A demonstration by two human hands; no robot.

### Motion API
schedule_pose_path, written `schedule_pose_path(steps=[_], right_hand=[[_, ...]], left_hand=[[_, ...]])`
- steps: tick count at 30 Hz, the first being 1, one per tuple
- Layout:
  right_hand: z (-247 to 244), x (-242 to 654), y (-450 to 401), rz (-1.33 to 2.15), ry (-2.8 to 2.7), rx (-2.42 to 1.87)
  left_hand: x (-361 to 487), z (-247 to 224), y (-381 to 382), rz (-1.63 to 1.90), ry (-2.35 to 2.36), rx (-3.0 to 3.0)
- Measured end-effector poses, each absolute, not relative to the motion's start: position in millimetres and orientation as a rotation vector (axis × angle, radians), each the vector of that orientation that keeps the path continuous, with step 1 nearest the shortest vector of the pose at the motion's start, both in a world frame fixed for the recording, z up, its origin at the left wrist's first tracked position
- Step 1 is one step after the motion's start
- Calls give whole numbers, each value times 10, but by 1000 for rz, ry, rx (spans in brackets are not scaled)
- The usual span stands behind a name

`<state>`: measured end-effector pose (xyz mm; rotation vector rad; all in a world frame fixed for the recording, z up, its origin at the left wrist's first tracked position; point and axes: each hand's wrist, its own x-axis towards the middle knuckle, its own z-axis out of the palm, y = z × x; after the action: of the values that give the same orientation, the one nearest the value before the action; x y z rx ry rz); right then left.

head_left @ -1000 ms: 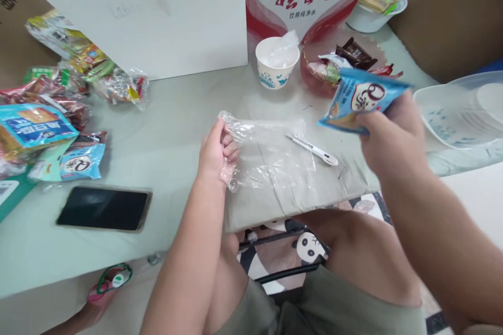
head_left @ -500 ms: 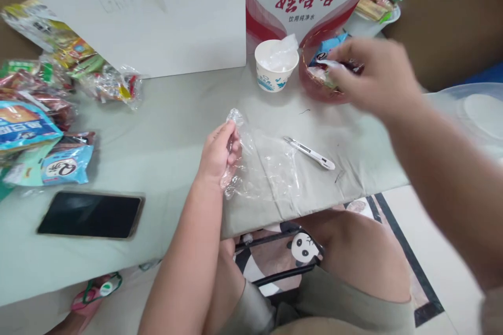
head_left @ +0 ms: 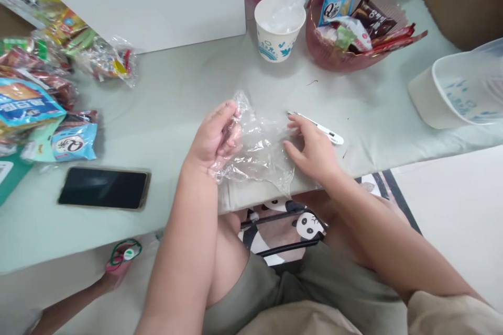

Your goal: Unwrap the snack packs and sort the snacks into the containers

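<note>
My left hand point(head_left: 220, 136) is closed around the left side of a crumpled clear plastic bag point(head_left: 261, 152), which spreads over the table near its front edge. At the bag's right side, my right hand point(head_left: 314, 149) is open, thumb and fingers apart, with nothing in it that I can see. Whether it touches the bag I cannot tell. Partly behind its fingers lies a white utility knife point(head_left: 328, 134). A pink glass bowl point(head_left: 330, 60) farther back holds several wrapped snacks, among them a blue packet point(head_left: 338, 2) and a brown packet point(head_left: 373, 15).
A paper cup point(head_left: 277, 44) with crumpled clear plastic in it stands by a white box point(head_left: 157, 0). Lidded paper tubs point(head_left: 436, 94) are at the right. Packaged snacks point(head_left: 31, 99) pile up at the left, above a phone point(head_left: 104, 187). Another person's arm point(head_left: 74, 301) shows lower left.
My right hand has come back from over the pink bowl to the bag's right side, and the small whitish thing in its fingers is gone. The left hand still grips the bag. My view has tilted down.
</note>
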<state>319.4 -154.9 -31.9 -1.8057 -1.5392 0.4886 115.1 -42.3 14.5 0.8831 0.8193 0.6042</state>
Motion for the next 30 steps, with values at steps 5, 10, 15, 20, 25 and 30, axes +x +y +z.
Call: schedule_pose_path(steps=[5, 10, 15, 20, 25, 30], right_hand=[[-309, 3183, -1502, 688, -1133, -1746], [-277, 3247, -1455, 871, -760, -1532], [-295, 3254, -1457, 1038, -616, -1390], [-239, 3220, -1488, 1362, -684, -1423], [-211, 3279, -1450, 1079, -638, -1425], [-251, 3319, -1429, 1018, -592, -1372]], left_hand=[[1070, 72, -332, 756, 958, 930], [1092, -10, -273, 895, 1123, 942], [1146, -23, -273, 967, 1144, 905], [1169, -49, -264, 1034, 1144, 918], [1169, -130, -251, 1169, 1211, 1093], [1163, -118, -273, 1116, 1107, 997]])
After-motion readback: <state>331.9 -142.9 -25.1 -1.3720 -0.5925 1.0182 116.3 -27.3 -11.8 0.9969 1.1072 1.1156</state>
